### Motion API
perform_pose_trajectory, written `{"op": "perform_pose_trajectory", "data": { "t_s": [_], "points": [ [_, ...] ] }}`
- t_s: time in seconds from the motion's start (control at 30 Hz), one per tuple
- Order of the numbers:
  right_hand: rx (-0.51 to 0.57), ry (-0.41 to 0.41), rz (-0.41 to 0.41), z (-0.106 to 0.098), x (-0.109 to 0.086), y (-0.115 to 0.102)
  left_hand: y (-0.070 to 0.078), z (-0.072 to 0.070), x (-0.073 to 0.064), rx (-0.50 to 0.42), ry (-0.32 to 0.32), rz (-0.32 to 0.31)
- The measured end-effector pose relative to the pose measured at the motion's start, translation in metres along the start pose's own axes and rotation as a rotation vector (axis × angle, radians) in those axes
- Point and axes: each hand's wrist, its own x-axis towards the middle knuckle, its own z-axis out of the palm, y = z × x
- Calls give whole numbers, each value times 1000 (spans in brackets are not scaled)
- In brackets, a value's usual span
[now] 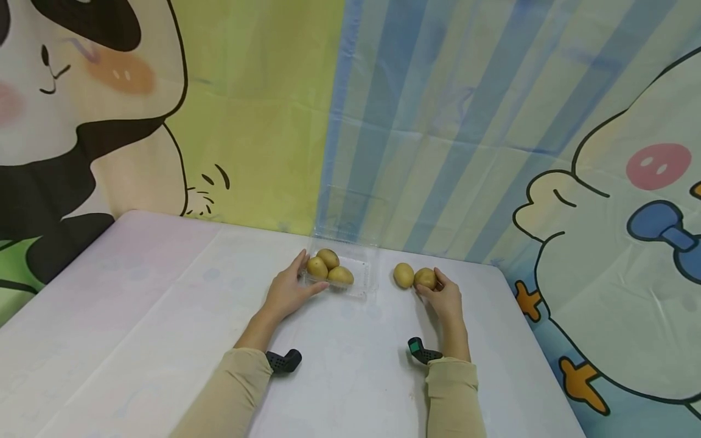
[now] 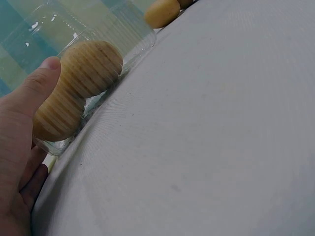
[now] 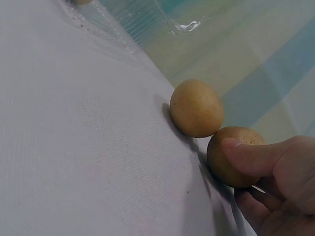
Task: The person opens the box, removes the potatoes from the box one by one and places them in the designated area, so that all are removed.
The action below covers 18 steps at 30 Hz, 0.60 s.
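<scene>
Showing speckled, brownish skin, the pinched potato [image 3: 227,171], partly hidden, seems roundish.

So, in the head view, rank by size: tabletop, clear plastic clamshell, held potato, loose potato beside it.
Tabletop
Clear plastic clamshell
Held potato, loose potato: too alike to rank, the held one partly covered

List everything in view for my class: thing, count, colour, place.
Table: one, white, foreground
Plastic box: one, clear, open, table's far side
Boxed potatoes: three, yellowish, inside the box
Loose potatoes: two, yellowish, right of the box
Cartoon backdrop: one, multicoloured, behind the table
Sleeves: two, beige, lower centre
Wrist devices: two, mostly black, beside the sleeve cuffs
Left grip: one, bare, holding the box
Right grip: one, bare, pinching the rightmost potato
</scene>
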Motion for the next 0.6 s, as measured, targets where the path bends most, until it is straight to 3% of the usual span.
{"op": "perform_pose_trajectory", "data": {
  "t_s": [0.6],
  "points": [
    [-41, -10, -36, -6, -3, -4, 0, 0, 0, -8, 6, -1]
  ]
}}
